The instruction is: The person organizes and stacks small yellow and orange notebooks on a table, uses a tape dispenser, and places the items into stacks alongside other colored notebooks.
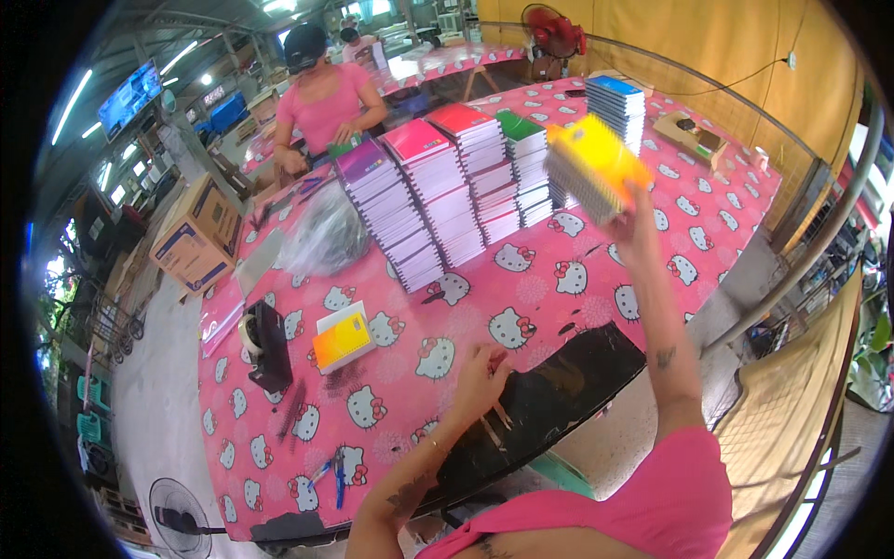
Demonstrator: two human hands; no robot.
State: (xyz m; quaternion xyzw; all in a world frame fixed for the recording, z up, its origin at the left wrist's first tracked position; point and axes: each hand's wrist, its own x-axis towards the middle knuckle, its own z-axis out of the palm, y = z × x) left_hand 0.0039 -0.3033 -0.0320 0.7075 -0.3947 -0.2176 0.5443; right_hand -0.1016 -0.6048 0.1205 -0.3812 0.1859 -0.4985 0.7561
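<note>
My right hand (635, 228) is raised at the right, closed on a bundle of spiral notebooks (601, 154) with yellow covers, slightly blurred. Behind the bundle, part of the notebook row is hidden. My left hand (480, 377) rests by the near table edge, its fingers curled with nothing visible in them. Tall stacks of spiral notebooks stand in front of me: purple (391, 214), pinkish red (438, 196), red (480, 168) and green (526, 168) on top. To the left, a yellow-orange notebook (343, 342) lies apart on the pink table cover (531, 289).
A black tape dispenser (266, 345), a clear plastic bag (326, 233), and scissors and a pen (335, 473) lie on the left. A blue-topped stack (616, 112) and an open carton (691, 140) stand farther back. Across the table, another person (326, 102) handles a green notebook.
</note>
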